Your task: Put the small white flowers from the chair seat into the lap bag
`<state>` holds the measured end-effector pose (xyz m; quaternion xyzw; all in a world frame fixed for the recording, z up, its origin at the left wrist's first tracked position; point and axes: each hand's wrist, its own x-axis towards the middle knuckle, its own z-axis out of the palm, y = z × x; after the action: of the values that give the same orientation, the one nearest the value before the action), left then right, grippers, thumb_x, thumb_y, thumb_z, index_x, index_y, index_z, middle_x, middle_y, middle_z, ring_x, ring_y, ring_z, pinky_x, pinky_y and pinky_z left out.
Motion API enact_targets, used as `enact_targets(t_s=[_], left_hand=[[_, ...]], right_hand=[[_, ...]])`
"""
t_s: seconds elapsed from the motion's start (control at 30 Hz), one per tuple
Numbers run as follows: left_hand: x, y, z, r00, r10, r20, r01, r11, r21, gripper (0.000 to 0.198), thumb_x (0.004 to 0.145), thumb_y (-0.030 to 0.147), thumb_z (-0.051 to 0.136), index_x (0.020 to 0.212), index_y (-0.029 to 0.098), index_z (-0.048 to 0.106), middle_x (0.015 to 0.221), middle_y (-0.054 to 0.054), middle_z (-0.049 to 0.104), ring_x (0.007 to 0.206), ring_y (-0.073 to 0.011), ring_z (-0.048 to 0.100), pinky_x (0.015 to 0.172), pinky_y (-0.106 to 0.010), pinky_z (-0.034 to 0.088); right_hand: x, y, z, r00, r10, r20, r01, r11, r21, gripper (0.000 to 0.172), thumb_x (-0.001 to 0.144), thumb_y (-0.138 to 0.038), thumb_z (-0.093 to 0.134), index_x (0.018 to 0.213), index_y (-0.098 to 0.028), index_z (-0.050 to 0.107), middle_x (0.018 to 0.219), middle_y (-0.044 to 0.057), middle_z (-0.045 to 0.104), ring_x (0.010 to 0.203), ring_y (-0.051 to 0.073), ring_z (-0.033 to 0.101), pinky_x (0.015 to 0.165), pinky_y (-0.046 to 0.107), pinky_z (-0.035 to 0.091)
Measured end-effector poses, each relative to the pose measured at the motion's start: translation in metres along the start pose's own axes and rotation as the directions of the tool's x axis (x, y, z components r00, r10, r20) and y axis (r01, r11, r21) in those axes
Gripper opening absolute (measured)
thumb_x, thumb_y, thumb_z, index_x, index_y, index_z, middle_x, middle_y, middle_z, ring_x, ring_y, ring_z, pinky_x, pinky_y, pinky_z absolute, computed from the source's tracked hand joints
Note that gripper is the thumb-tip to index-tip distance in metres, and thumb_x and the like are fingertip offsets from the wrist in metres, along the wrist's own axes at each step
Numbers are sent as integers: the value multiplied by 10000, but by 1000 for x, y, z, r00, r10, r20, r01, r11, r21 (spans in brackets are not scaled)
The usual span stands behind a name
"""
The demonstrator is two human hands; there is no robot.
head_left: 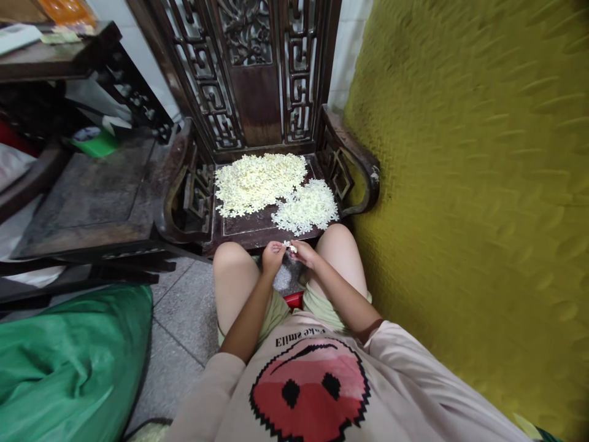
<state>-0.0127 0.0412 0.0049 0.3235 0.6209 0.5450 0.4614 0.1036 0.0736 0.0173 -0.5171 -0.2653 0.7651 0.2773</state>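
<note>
Between my knees, my left hand (pixel 274 253) and my right hand (pixel 302 252) are close together, just in front of the chair seat's edge. Small white flowers (pixel 289 246) sit between their fingertips, and both hands pinch them. Beyond them, on the dark wooden chair seat (pixel 246 224), lie two heaps of loose flowers. The larger, yellowish heap (pixel 257 182) spreads across the back and left. A smaller, whiter heap (pixel 308 207) is at the front right, touching the larger one. The finer detail of the fingers is too small to make out.
Carved armrests (pixel 179 190) flank the seat. At left, a second wooden chair (pixel 92 190) carries a green container (pixel 96 142), and a green sack (pixel 69 362) lies on the tiled floor (pixel 184 307). A yellow textured mat (pixel 469 215) stands along the right.
</note>
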Motion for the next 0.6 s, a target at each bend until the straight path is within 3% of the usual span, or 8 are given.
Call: enact_targets(t_s=[0.13,0.3,0.43,0.6], left_hand=[[-3,1,-3,997,74,1,-74,994,77,199,565,244,696,679,180,546,635,16,546,606,-103,513,635,-229,405],[-4,4,-3,996,84,2,-84,994,72,223,533,182,702,693,182,546,639,17,543,616,-104,510,641,-227,406],[-1,3,-1,1000,7,30,-7,999,-31,296,516,218,727,767,169,578,684,-1,562,634,-106,533,665,-239,420],[2,0,-2,997,-70,29,73,992,-106,276,511,292,736,713,147,615,689,-34,613,659,-128,565,715,-277,438]], right_hand=[[4,4,-1,989,-127,75,135,983,-123,249,675,-380,645,636,-145,572,466,-54,467,399,47,349,410,179,268],[3,2,-3,985,-173,-11,166,958,-235,164,613,-290,663,650,-131,643,484,-41,526,436,52,370,455,191,274],[1,2,-4,972,-232,-35,214,937,-275,211,577,-329,665,645,-129,666,511,-25,568,463,64,393,496,208,305],[3,5,-4,927,-374,-39,338,874,-350,254,530,-380,685,618,-143,663,594,3,623,552,104,491,581,232,360]])
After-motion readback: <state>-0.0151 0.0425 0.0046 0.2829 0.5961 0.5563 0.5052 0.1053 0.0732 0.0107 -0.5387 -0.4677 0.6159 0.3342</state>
